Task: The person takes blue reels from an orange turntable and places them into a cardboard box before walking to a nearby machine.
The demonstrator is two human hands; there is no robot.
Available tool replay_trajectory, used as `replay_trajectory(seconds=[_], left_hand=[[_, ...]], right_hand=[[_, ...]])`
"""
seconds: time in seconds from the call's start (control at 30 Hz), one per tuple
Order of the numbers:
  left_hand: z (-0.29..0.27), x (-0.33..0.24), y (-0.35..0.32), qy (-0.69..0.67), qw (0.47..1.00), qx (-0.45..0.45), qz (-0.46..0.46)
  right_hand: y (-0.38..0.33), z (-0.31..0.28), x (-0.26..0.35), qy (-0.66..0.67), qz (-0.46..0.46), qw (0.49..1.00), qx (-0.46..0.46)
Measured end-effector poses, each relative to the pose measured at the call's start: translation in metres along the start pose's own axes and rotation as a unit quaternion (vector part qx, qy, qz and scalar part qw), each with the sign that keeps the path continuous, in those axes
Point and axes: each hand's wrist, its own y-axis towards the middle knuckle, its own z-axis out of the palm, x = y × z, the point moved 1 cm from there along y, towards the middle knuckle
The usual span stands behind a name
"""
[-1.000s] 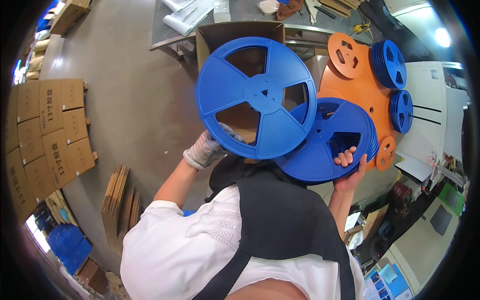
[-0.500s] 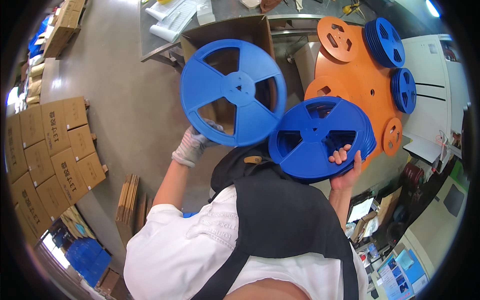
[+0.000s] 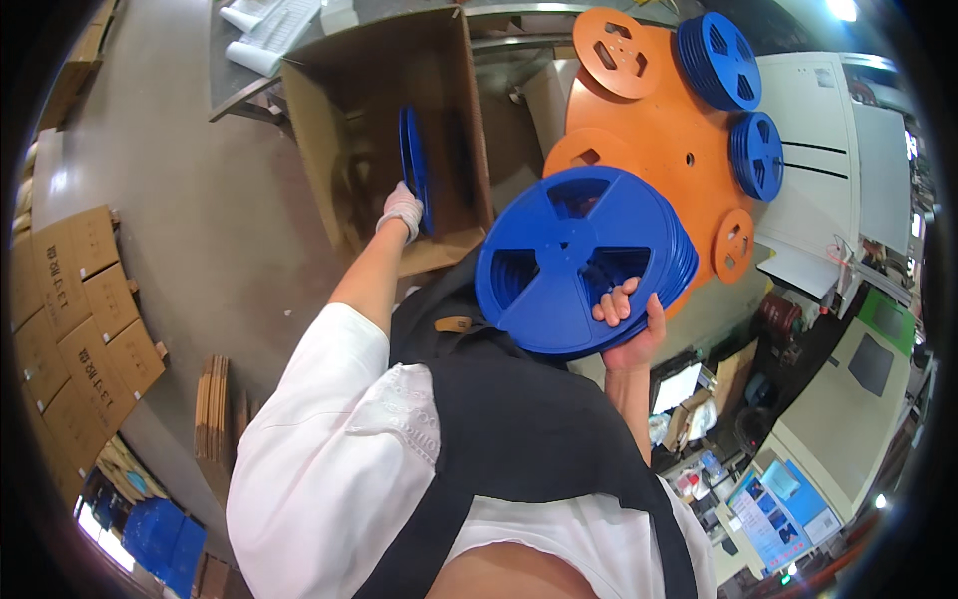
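Inside the open carton (image 3: 344, 95), a blue reel (image 3: 416, 160) stands nearly edge-on, showing two parallel edges. The gloved left hand (image 3: 402, 207) holds it at the near side; the fingertips are hidden. Whether the reel touches the carton floor cannot be told. To the right, outside the carton, the bare right hand (image 3: 634, 324) grips a stack of blue reels (image 3: 566, 245) at the lower right: fingers curled over the top face, thumb near the outer rim. Beyond the stack is an orange table (image 3: 659, 130), carrying two further blue stacks (image 3: 756, 155) and orange discs (image 3: 617, 53). A metal bench (image 3: 244, 100) with papers (image 3: 274, 38) adjoins the carton's far left. Stacked brown boxes (image 3: 85, 334) occupy the left side.
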Motion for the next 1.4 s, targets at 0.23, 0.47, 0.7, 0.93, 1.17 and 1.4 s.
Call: replay_trajectory(seconds=[0.23,0.47,0.7,0.93,1.17,1.4], left_hand=[[0.003,0.019,-0.004,-0.093,0.988,0.047,0.117],[-0.071,0.040,-0.055,-0.189,0.947,-0.093,0.242],[-0.140,0.004,-0.137,-0.064,0.839,-0.246,0.481],[-0.158,-0.071,-0.205,0.152,0.685,-0.149,0.697],[-0.155,-0.072,-0.207,0.170,0.670,-0.050,0.721],[-0.145,-0.103,-0.198,0.066,0.823,-0.123,0.551]], right_hand=[[0.002,0.005,0.001,0.061,0.004,0.991,0.123],[0.010,0.032,-0.004,0.117,-0.039,0.975,0.184],[0.015,0.038,-0.011,0.223,-0.042,0.946,0.233],[0.015,0.024,-0.003,0.236,-0.020,0.942,0.237],[0.007,0.014,-0.002,0.217,-0.016,0.943,0.253],[0.003,0.012,0.004,0.174,-0.020,0.948,0.268]])
